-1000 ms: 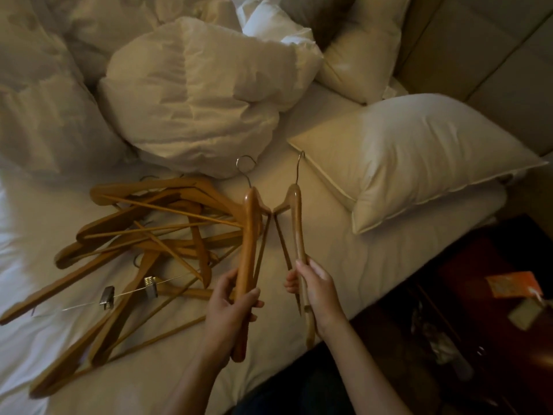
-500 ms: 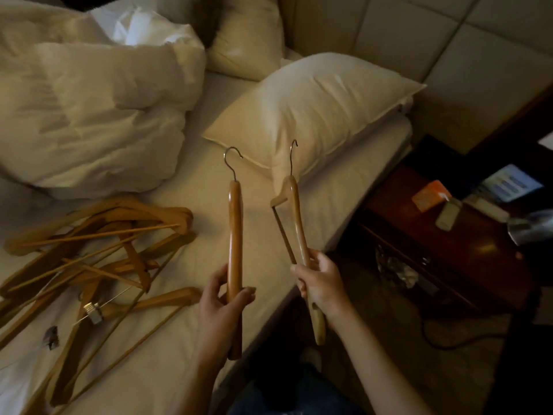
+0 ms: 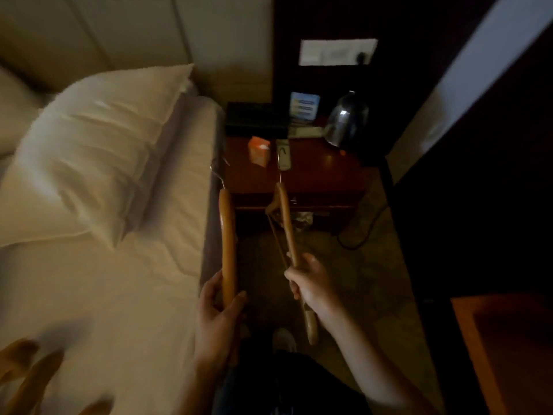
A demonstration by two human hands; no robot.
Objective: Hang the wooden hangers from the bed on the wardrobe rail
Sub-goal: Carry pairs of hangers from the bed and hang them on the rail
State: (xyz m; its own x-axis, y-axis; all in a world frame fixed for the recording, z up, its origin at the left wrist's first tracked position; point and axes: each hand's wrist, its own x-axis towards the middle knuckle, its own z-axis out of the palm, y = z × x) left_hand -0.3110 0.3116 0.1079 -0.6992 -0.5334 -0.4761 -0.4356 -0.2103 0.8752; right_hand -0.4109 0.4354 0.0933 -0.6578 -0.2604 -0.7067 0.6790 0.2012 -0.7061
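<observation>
Wide bed (image 3: 98, 295) in pale cream sheets at left, plump white pillow (image 3: 89, 157) lying on it. Dark reddish wooden bedside bench (image 3: 314, 178) beyond, bearing small orange box (image 3: 259, 150) and shiny metal kettle (image 3: 347, 121). Left hand (image 3: 217, 319) wrapped tight round one honey-coloured wooden hanger (image 3: 227, 244), metal hook pointing away, held just off the mattress edge. Right hand (image 3: 311, 287) clenched on second wooden hanger with crossbar (image 3: 287, 223), over the floor. Blurred ends of remaining wooden hangers (image 3: 27, 375) on the bed, bottom left.

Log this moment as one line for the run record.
left hand: holds wooden hanger | right hand: holds second hanger | hooks toward nightstand | rail: unseen
</observation>
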